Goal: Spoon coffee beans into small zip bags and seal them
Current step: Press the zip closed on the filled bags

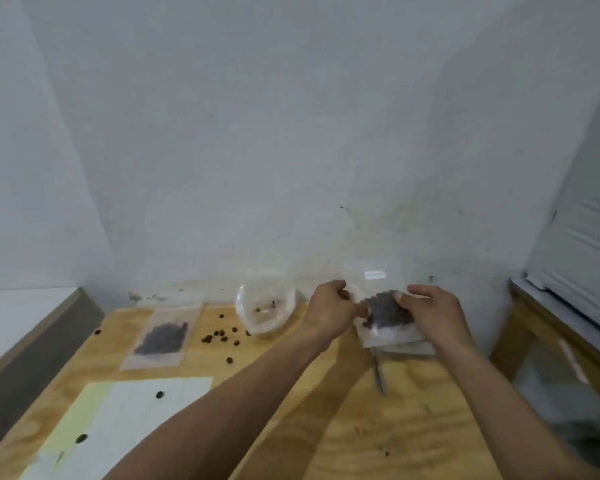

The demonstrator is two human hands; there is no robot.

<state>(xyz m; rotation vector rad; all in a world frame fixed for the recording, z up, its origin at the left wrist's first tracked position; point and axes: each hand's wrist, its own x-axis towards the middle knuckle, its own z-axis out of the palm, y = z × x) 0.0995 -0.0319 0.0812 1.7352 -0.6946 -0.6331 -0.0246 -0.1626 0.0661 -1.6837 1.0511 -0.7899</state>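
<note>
Holding: both hands grasp one small zip bag [388, 315] of coffee beans above the far right part of the wooden table [413, 427].
Left hand [329, 311]: fingers curled, pinching the bag's left edge.
Right hand [430, 313]: fingers curled over the bag's right side, thumb on its front.
Bag under it: more clear plastic [413, 348] lies flat on the table just beneath the held bag.
Spoon [379, 372]: a metal handle lies on the table, pointing toward the person, its far end hidden under the plastic.
Bowl [265, 306]: clear, nearly emptied, left of the hands by the wall.
Filled bag [161, 336]: lies flat further left.
Loose beans [220, 336]: scattered between that bag and the bowl.
Paper [118, 427]: near left, with a couple of beans on it.
</note>
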